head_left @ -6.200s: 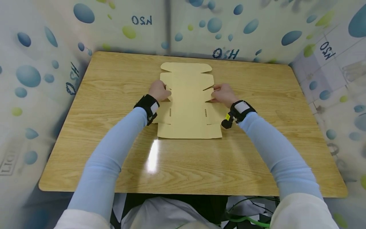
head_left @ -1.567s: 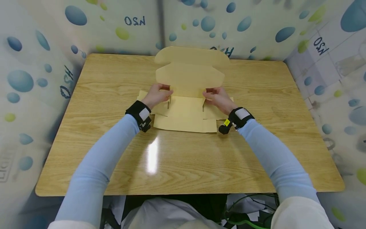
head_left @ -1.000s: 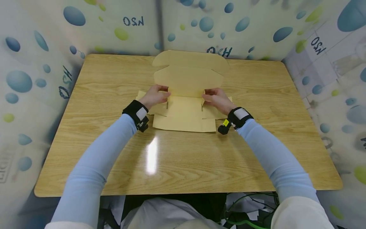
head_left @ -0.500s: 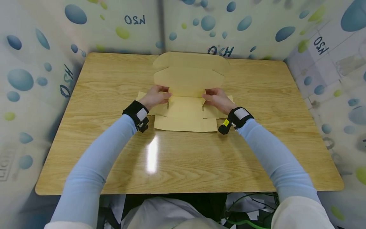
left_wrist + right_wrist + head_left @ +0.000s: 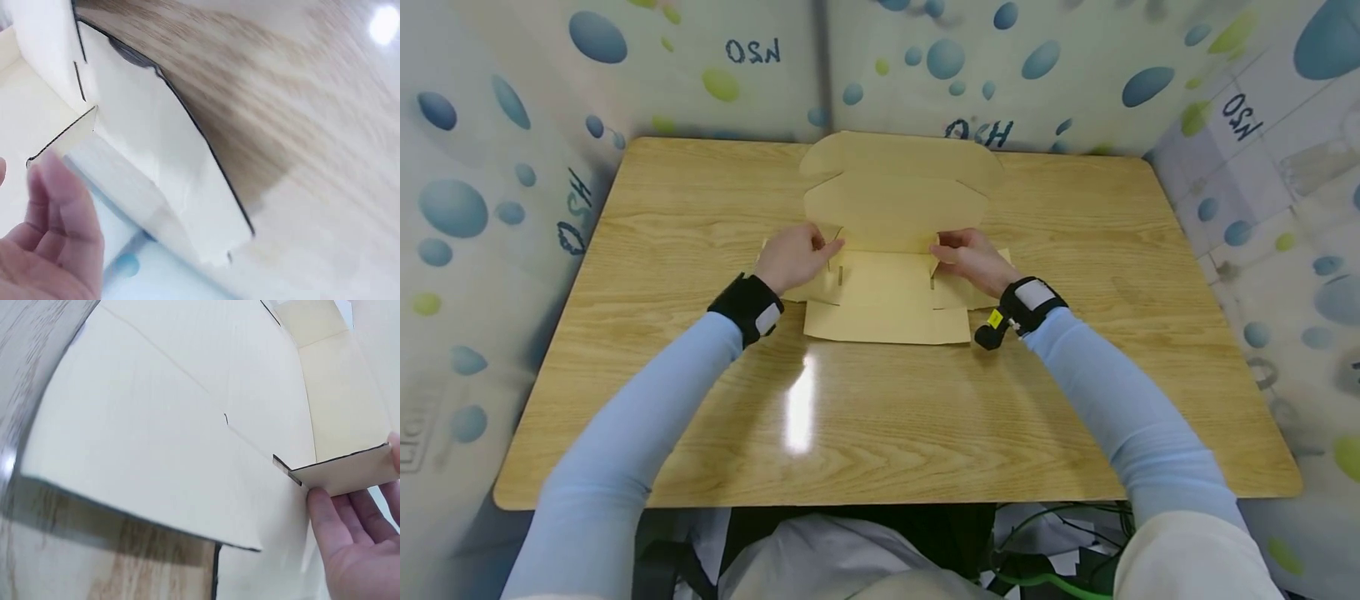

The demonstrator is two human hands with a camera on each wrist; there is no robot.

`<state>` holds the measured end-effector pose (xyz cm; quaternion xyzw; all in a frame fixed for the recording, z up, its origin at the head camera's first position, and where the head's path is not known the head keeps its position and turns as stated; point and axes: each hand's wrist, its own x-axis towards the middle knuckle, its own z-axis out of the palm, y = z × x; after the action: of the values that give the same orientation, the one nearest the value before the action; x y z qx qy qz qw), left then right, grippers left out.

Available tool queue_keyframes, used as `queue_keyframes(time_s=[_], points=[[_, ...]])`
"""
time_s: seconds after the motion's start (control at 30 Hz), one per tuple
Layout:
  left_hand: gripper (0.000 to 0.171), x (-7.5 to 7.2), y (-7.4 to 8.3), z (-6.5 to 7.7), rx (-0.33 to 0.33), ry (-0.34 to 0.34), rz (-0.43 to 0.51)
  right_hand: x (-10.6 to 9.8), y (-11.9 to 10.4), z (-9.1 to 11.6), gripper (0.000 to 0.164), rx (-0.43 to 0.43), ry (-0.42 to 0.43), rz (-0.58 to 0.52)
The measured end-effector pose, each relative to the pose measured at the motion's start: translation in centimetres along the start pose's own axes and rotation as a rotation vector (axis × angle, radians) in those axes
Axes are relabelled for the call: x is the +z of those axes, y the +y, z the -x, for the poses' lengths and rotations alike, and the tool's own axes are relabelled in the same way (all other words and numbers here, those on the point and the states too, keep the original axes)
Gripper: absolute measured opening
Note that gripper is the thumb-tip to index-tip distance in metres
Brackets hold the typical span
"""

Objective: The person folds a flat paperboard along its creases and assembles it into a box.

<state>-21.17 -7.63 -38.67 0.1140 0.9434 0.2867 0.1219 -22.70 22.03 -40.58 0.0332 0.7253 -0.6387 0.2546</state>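
Observation:
A partly folded cardboard box (image 5: 887, 287) lies on the table with its far panel (image 5: 895, 200) standing up behind the base. At the left fold, my left hand (image 5: 793, 257) holds a small corner flap (image 5: 75, 134) near its edge, thumb and finger at its end in the left wrist view. My right hand (image 5: 976, 260) pinches the matching right flap (image 5: 350, 472), which stands turned inward beside a narrow slot (image 5: 287, 470) in the base. Side panels spread out flat under both hands. The near panel (image 5: 887, 325) lies toward me.
The wooden table (image 5: 887, 425) carries the box near its middle back. Spotted curtains (image 5: 910, 75) hang close behind and at both sides. Cables (image 5: 1060, 575) show below the front edge at right.
Since the earliest frame the flat cardboard's far part has been raised upright, and the corner flaps turned inward. In the last half second my left hand shifted slightly left and turned; the right stayed put.

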Motion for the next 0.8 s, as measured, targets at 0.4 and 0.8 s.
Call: queue_keyframes(time_s=[0.4,0.8], points=[[0.044,3.2,2.2,1.6,0.491,-0.083,-0.361,-0.3,-0.1,-0.1,0.051,0.01,-0.023,0.004],[0.067,6.0,3.1,2.8,0.608,-0.207,-0.464,-0.7,-0.1,-0.1,0.058,0.015,-0.077,0.064]])
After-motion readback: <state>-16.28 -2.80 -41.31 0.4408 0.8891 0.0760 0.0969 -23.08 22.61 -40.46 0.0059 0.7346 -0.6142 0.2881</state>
